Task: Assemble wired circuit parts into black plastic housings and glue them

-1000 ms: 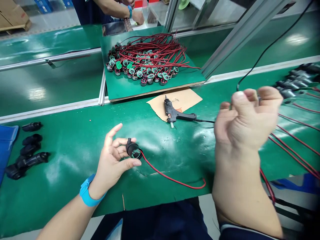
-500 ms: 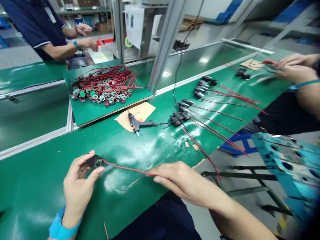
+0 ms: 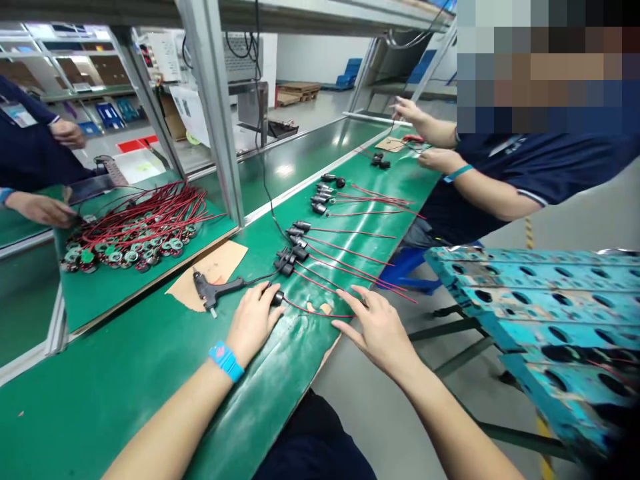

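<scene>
My left hand (image 3: 254, 319), with a blue wristband, rests on the green belt (image 3: 150, 373) and its fingers close round a small black motor (image 3: 277, 298). A red wire (image 3: 320, 312) runs from that motor to the right. My right hand (image 3: 375, 327) lies flat over the wire's far end with its fingers spread, beside the belt's near edge. Just beyond the motor, several like black motors with red wires (image 3: 300, 250) lie in a row.
A black glue gun (image 3: 216, 291) lies on brown card (image 3: 213, 270) just left of my left hand. A green board (image 3: 100, 293) holds a heap of wired green stators (image 3: 133, 233). A co-worker's hands (image 3: 430, 143) work farther along. Blue perforated trays (image 3: 540, 313) stand right.
The view has swung right. My left hand carried the motor to the right and set it down by the row of motors. My right hand has let the wire lie and spread flat.
</scene>
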Demonstrator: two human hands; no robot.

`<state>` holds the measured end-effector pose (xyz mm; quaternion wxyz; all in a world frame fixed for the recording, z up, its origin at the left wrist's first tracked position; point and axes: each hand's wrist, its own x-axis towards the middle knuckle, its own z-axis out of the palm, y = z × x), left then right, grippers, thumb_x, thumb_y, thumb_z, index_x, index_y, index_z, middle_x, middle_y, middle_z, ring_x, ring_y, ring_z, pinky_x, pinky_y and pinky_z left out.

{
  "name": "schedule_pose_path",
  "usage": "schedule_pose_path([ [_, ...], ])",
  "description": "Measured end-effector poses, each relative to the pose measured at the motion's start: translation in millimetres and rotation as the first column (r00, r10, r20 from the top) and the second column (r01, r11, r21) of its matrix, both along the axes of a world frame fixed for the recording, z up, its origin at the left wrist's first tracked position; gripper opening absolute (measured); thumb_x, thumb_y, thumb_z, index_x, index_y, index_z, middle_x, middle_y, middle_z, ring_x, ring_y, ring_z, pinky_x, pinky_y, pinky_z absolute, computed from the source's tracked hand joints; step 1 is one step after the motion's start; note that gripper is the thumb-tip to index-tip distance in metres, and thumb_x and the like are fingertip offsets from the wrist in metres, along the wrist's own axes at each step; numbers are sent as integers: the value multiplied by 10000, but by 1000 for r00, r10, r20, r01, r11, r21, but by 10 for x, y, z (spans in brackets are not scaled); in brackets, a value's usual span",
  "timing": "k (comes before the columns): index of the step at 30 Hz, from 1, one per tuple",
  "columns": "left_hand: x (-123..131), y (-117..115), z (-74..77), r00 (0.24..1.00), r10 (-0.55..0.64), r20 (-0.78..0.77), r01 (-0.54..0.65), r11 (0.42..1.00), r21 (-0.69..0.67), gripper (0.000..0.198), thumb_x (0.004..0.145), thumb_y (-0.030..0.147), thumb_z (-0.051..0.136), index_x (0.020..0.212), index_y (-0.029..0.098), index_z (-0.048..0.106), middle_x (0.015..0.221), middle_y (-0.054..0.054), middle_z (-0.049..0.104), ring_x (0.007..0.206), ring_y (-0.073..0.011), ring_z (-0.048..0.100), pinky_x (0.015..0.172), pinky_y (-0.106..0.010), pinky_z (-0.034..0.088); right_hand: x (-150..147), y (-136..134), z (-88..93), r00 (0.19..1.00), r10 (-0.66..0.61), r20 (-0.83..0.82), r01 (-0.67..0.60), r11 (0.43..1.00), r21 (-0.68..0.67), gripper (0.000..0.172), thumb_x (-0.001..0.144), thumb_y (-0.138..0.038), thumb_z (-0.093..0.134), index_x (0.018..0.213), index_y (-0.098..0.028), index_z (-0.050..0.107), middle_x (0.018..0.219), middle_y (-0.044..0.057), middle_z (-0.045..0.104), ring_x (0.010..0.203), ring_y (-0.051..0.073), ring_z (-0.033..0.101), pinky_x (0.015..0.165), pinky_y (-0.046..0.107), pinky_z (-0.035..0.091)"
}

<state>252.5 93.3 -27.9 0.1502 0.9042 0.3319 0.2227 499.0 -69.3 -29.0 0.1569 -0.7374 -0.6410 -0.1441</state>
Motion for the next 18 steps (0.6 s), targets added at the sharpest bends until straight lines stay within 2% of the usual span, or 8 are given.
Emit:
schedule_pose_path([
  [2, 157, 64, -18, 1000, -19, -24, 20, 999, 34, 439, 976, 261, 645, 1405, 200, 575, 1376, -140, 652, 1248, -297, 648, 1072, -472, 559, 127, 40, -48, 1000, 19, 3, -19, 998, 56, 392, 1031, -441, 525, 1300, -211, 692, 1264, 151, 696, 1102, 291, 656, 874, 407, 515],
  [5, 332, 136, -29, 999, -16, -51, 20, 997, 70, 450, 996, 176, 574, 1445, 180, 541, 1367, -158, 664, 1238, -299, 657, 1057, -482, 566, 352, 170, -72, 999, 42, 1, -42, 994, 106, 266, 1055, -286, 495, 1114, -225, 747, 1056, 68, 770, 916, 204, 685, 834, 350, 461],
  [10, 351, 158, 71, 1000, 23, -8, -22, 995, 97, 523, 997, 264, 605, 1486, 140, 466, 1416, -182, 632, 1274, -300, 639, 1054, -464, 560, 660, 439, 67, 997, 71, -1, -69, 969, 237, 183, 1026, -239, 570, 1020, -202, 749, 978, 56, 780, 863, 203, 670, 829, 359, 405],
  [13, 106, 91, 186, 982, 66, 178, -92, 986, 138, 175, 1025, 271, 570, 1148, 174, 646, 1090, -84, 761, 993, -213, 726, 890, -352, 589, 604, 497, 165, 989, 143, -32, -127, 947, 296, 253, 1011, -293, 623, 789, -187, 683, 702, 9, 699, 676, 158, 610, 823, 340, 429],
  [14, 9, 56, 220, 973, 84, 216, -118, 982, 148, 121, 1024, 261, 573, 976, 183, 653, 936, -50, 755, 863, -190, 715, 806, -325, 576, 538, 503, 187, 982, 181, -48, -158, 938, 310, 343, 1010, -292, 627, 682, -194, 613, 593, -17, 621, 595, 141, 558, 802, 332, 435],
  [15, -79, 17, 246, 969, 101, 227, -138, 979, 152, 194, 1020, 247, 578, 840, 189, 619, 810, -25, 717, 761, -172, 678, 733, -307, 547, 456, 509, 202, 971, 226, -74, -191, 928, 321, 399, 1012, -275, 621, 626, -202, 552, 539, -33, 562, 548, 130, 516, 781, 328, 438],
  [16, -150, -25, 263, 970, 107, 217, -141, 979, 149, 262, 1020, 230, 574, 762, 192, 582, 736, -11, 675, 701, -161, 640, 685, -296, 517, 366, 520, 210, 956, 273, -110, -225, 918, 327, 393, 1016, -244, 606, 631, -203, 543, 544, -32, 560, 548, 130, 515, 769, 326, 440],
  [18, -226, -112, 262, 983, 78, 169, -98, 989, 111, 256, 1028, 203, 550, 778, 188, 599, 752, -16, 670, 719, -161, 626, 689, -294, 502, 192, 569, 202, 915, 361, -180, -288, 898, 332, 208, 1020, -166, 571, 828, -184, 649, 716, 10, 688, 683, 152, 615, 790, 326, 451],
])
